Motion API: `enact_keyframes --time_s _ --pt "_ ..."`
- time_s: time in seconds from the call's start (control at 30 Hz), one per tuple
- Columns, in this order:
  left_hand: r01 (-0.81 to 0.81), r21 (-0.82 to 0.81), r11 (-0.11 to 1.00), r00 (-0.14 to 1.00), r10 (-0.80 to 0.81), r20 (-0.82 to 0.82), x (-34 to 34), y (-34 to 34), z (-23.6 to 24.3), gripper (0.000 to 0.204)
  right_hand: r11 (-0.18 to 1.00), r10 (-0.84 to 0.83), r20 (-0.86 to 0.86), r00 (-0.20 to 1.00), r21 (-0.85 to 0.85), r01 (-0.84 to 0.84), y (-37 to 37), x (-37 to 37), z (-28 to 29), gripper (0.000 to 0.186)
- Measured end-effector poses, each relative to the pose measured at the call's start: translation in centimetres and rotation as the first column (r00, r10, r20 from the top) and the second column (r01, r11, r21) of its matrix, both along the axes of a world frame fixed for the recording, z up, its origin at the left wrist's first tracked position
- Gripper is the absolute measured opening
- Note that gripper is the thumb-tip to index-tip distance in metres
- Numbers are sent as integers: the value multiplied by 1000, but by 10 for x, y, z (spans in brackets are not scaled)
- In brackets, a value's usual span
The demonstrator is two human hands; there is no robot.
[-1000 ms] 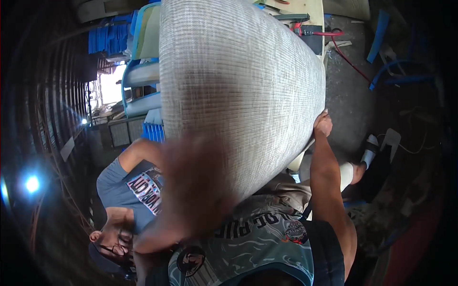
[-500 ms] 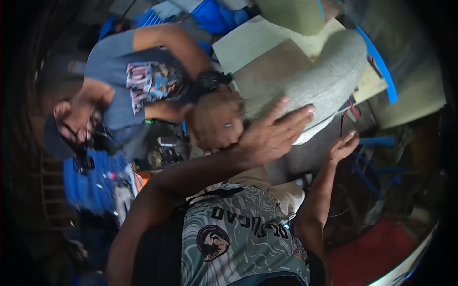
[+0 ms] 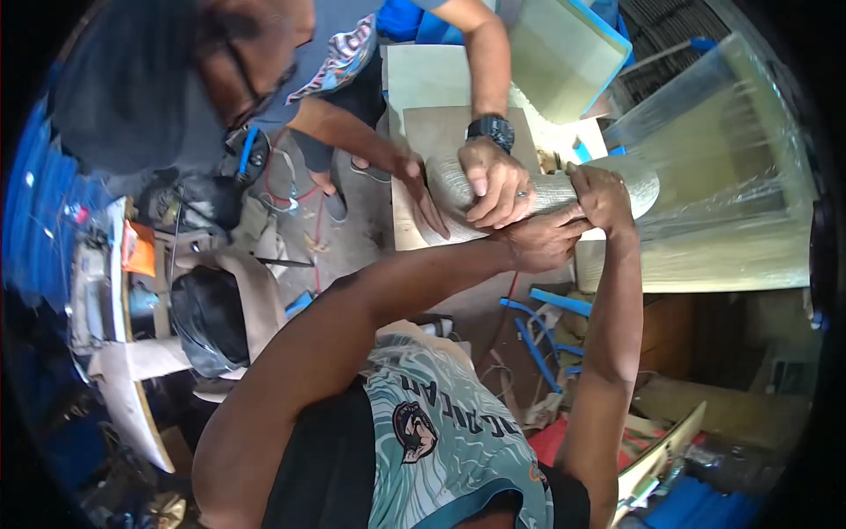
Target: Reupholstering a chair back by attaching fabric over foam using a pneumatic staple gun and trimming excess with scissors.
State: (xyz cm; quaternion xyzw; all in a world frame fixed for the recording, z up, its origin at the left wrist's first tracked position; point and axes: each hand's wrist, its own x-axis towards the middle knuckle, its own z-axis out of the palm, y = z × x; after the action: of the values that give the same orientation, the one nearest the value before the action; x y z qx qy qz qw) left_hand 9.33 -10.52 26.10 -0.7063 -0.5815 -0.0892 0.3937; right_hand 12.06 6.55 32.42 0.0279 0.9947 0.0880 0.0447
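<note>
A long, rounded piece covered in ribbed grey-beige fabric [image 3: 553, 189] lies on the work table, bent at its left end. My left hand [image 3: 539, 242] is at its near edge, fingers pressed together against the fabric and pointing right. Touching those fingertips, my right hand [image 3: 603, 199] curls over the piece near its right end, closed on it. The undersides of both grips are hidden. A co-worker's hand with a watch and ring [image 3: 495, 181] presses on top of the piece, left of my hands. The co-worker's other hand [image 3: 425, 198] rests against its left end.
Flat board [image 3: 427, 75] lies under and beyond the piece. A blue-edged pale panel [image 3: 564, 66] stands behind it, and a plastic-wrapped block [image 3: 714, 203] is on the right. Blue strips [image 3: 536, 353] lie below the table. A black-seated stool [image 3: 211, 317] stands at left.
My right hand has come up from beside the table onto the fabric-covered piece. My left hand has gone from spread flat to fingers together. The piece now lies more level, and the view has shifted.
</note>
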Motion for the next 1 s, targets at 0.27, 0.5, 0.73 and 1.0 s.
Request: enact_keyframes --time_s 0.27,0.5,0.73,1.0 --pt "75 57 996 983 -84 166 5 11 -27 13 915 102 -186 977 -369 -166 -16 8 2 41" --pt "39 240 970 926 -125 356 11 18 -39 15 680 49 219 974 -722 128 -46 -3 28 54" --pt "-77 233 969 959 8 283 18 19 -32 18 705 348 -33 937 -649 -285 -25 -7 17 64" --pt "-367 564 740 776 -91 624 43 -26 -14 34 630 556 -136 820 -575 -522 -15 -7 16 59"
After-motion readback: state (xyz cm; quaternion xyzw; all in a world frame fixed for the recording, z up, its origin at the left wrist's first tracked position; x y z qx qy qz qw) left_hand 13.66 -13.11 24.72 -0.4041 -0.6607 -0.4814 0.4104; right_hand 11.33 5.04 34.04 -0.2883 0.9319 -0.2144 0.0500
